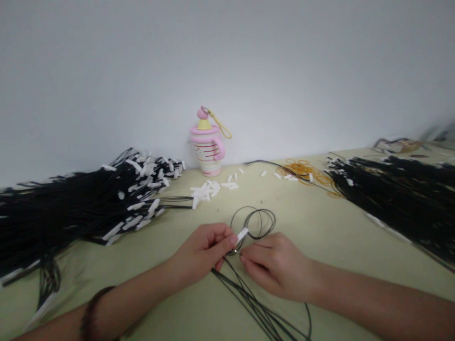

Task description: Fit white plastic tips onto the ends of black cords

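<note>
My left hand (215, 247) is closed, with a small white sleeve (242, 234) and thin black cables (249, 298) pinched in its fingers. The cables trail below it toward the near edge, and thin loops (261, 222) of them curl just beyond the hands. Close beside it, my right hand (275, 265) pinches the end of a black cable, where a small shiny tip shows between the two hands. The exact grip of the right fingertips is partly hidden.
A pile of black cables with white ends (78, 203) lies at left; another cable pile (398, 199) lies at right. Against the wall stands a pink lidded cup (208, 149). Loose white sleeves (206, 190) and yellow rubber bands (302, 169) lie on the pale table (192, 308).
</note>
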### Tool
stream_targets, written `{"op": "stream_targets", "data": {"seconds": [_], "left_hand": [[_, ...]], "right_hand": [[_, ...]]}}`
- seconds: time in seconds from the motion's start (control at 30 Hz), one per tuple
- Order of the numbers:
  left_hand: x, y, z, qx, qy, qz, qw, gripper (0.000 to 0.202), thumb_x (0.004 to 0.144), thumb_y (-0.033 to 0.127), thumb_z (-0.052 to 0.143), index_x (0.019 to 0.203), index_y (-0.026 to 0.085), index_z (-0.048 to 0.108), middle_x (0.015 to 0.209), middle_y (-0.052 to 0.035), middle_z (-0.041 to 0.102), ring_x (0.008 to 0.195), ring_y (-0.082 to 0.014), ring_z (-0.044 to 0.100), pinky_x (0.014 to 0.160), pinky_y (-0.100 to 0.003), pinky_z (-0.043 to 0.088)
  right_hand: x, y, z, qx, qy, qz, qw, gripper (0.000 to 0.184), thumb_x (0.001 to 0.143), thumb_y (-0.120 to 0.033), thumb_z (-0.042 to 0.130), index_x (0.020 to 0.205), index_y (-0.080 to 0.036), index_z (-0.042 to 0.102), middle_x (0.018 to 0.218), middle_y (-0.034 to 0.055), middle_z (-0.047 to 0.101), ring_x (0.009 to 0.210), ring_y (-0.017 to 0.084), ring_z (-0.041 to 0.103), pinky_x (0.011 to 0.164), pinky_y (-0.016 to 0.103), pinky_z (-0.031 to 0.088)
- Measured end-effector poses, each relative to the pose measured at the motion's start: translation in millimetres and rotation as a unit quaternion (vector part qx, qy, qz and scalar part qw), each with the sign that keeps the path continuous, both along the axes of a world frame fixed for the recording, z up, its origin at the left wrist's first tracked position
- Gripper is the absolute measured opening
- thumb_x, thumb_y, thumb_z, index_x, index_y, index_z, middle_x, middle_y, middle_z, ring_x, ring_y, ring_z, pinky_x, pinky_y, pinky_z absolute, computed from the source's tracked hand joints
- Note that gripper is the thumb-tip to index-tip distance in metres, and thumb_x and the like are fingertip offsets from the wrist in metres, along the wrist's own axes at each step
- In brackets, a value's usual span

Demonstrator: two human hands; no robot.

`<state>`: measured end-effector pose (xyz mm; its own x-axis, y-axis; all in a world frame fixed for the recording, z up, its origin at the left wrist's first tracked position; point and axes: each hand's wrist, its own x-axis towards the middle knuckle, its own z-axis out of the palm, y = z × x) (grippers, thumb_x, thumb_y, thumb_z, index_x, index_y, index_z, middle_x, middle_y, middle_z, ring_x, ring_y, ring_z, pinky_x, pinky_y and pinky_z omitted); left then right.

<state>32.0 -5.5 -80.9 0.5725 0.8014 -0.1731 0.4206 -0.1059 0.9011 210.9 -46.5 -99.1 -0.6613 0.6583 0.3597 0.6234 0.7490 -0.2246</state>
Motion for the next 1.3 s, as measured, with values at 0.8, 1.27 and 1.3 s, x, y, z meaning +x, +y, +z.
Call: {"op": "stream_targets", "data": {"seconds": [0.8,1.27,1.3], "left_hand": [[1.8,-1.0,1.9,-0.02,-0.014,0.017,1.0,0.027,0.075,0.039,0.047,0.063,0.015,0.046,0.047,0.0075,0.038,0.04,-0.0044,0.037,0.039,-0.015,0.026],[1.2,0.1,0.2,-0.01,-0.016,0.01,1.0,0.027,0.075,0.04,0.046,0.064,0.015,0.046,0.048,0.0073,0.038,0.041,-0.0042,0.038,0.039,-0.015,0.026],[1.4,0.1,0.4,-0.009,-0.016,0.011,1.0,0.027,0.075,0.04,0.046,0.064,0.015,0.046,0.048,0.0073,0.038,0.041,-0.0042,0.038,0.039,-0.015,0.026]], "right_hand": [[-1.7,2.4,1.5,-0.052,0.053,-0.057,0.996,0.017,0.08,-0.018,0.037,0.066,-0.016,0.045,0.055,-0.0026,0.045,0.05,0.006,0.041,0.05,0.019,0.028],[-1.0,0.1,0.4,-0.056,0.058,-0.075,0.994,0.018,0.081,-0.018,0.035,0.067,-0.016,0.045,0.055,-0.0028,0.044,0.048,0.006,0.039,0.049,0.019,0.027],[-0.9,0.0,0.5,-0.056,0.057,-0.073,0.994,0.018,0.081,-0.018,0.035,0.067,-0.016,0.045,0.055,-0.0026,0.044,0.048,0.006,0.039,0.049,0.019,0.027]]}}
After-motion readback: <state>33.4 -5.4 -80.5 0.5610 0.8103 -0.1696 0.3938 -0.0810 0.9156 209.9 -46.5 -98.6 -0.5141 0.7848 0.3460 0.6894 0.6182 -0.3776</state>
